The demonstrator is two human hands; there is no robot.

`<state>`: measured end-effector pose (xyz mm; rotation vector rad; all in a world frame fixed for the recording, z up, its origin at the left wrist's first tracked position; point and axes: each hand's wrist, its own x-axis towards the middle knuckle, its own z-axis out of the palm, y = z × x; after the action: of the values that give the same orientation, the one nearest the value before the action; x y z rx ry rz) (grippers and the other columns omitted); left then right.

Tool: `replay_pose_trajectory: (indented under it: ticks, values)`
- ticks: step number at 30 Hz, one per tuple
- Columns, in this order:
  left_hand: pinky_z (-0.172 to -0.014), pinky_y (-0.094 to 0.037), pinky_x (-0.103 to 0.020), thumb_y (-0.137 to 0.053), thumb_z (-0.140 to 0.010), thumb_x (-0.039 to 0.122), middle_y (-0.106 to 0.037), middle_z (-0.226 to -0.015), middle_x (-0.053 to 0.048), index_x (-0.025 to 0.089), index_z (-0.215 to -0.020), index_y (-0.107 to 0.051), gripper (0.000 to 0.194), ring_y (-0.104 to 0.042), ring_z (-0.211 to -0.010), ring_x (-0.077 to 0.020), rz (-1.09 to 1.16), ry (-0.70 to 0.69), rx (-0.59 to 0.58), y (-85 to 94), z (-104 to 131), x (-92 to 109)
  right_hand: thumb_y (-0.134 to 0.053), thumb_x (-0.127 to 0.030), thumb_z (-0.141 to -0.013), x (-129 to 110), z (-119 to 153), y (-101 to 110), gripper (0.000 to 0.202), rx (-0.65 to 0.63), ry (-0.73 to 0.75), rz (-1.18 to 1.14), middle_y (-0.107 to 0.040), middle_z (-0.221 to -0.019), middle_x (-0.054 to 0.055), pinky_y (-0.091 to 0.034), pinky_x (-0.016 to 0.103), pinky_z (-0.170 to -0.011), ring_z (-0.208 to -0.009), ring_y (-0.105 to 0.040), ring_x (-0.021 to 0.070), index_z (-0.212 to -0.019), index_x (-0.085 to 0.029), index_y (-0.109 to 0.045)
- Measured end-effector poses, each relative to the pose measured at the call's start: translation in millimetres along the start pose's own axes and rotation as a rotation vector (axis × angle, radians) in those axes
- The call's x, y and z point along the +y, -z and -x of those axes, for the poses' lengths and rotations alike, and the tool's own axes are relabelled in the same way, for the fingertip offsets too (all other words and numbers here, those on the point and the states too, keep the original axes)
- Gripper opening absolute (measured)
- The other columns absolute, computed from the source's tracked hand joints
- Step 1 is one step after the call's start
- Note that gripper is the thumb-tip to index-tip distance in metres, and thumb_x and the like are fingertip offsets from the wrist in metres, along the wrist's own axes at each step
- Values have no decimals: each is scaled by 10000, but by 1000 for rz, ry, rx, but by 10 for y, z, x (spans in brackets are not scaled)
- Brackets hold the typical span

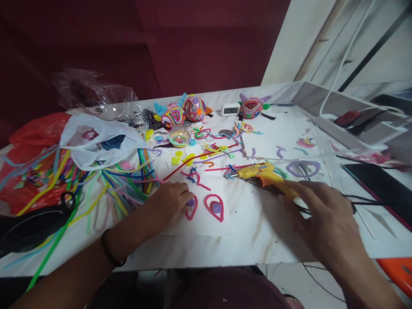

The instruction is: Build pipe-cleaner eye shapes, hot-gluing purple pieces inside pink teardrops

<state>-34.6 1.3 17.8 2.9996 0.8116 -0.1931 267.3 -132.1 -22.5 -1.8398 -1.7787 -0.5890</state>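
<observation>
My left hand (170,201) rests on the white paper (202,227), its fingertips at a pink teardrop outline (192,213) with a purple disc inside, partly covered by the fingers. Just right of it lies a second pink teardrop (213,208) with a purple disc. On the right, my right hand (318,206) reaches to the rear end of a yellow glue gun (260,172), fingers apart and the thumb under the handle. The gun's metal nozzle points left, over small bits of blue and pink pipe cleaner (231,172).
Colourful pipe cleaners (122,184) and plastic bags (103,139) lie left. Decorated balls (195,108), a clear dome (179,136) and a small digital clock (230,110) stand behind. A purple oval (303,168), black phone (380,189) and cables lie right.
</observation>
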Motion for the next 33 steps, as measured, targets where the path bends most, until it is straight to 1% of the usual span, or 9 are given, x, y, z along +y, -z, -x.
replay_pose_trajectory:
  ticks: [2,4,6,8,12,16,23,28,33]
  values:
    - [-757,-455,-310,-565,-903,157,-622,-954,-65,154,-976,-641,105,-597,-849,-195,19,13,-48,44,-18,16,-441,-383,-945,82,-60,-36,385,-81,-27,48,-647,-1004,191,-478,446,-724,-871,-618,321,-1147,-107,-619]
    - [-761,-450,-316,-561,-911,160,-621,-949,-67,147,-970,-642,101,-597,-855,-200,44,24,-73,80,-30,30,-408,-425,-947,131,-114,-60,427,-180,-52,49,-658,-1000,184,-485,431,-699,-830,-636,309,-1152,-112,-614]
    - [-755,-444,-318,-567,-911,164,-619,-932,-61,148,-944,-644,85,-596,-846,-201,60,24,-75,98,-38,32,-409,-421,-942,156,-166,-65,415,-282,-90,47,-675,-993,175,-486,414,-693,-813,-653,301,-1144,-123,-617]
    - [-747,-441,-311,-571,-913,175,-618,-919,-53,154,-925,-644,78,-596,-835,-195,64,18,-70,102,-44,24,-442,-408,-928,172,-216,-58,385,-357,-138,56,-692,-995,164,-481,394,-691,-819,-668,297,-1127,-134,-627]
    - [-754,-441,-297,-605,-898,193,-623,-937,-50,161,-945,-649,72,-598,-857,-189,72,6,-72,92,-47,-1,-495,-424,-913,225,-301,-51,316,-452,-172,41,-707,-953,120,-453,348,-622,-757,-678,265,-1028,-179,-659]
    - [-754,-434,-308,-611,-892,188,-620,-922,-50,154,-917,-650,58,-591,-859,-198,90,-27,-46,74,-29,-17,-483,-461,-928,291,-344,-79,301,-534,-165,-9,-664,-849,73,-408,323,-566,-663,-645,218,-916,-214,-655]
    - [-700,-407,-297,-594,-882,192,-609,-865,-32,158,-833,-629,69,-568,-794,-182,80,-59,34,31,-5,-29,-464,-496,-932,294,-373,-117,326,-561,-183,-44,-621,-772,56,-386,325,-562,-639,-625,217,-794,-231,-594]
    - [-691,-417,-313,-578,-859,173,-611,-822,-33,160,-811,-635,75,-566,-754,-189,46,-65,102,-11,-13,-29,-454,-470,-937,277,-380,-110,303,-533,-199,-51,-606,-748,48,-381,319,-552,-620,-613,210,-791,-236,-579]
    - [-694,-452,-320,-572,-836,153,-634,-808,-54,148,-803,-641,77,-593,-761,-203,89,-33,197,-27,-13,-28,-300,-595,-944,297,-339,-76,463,-468,-196,-52,-620,-809,79,-400,333,-563,-645,-623,220,-809,-233,-556]
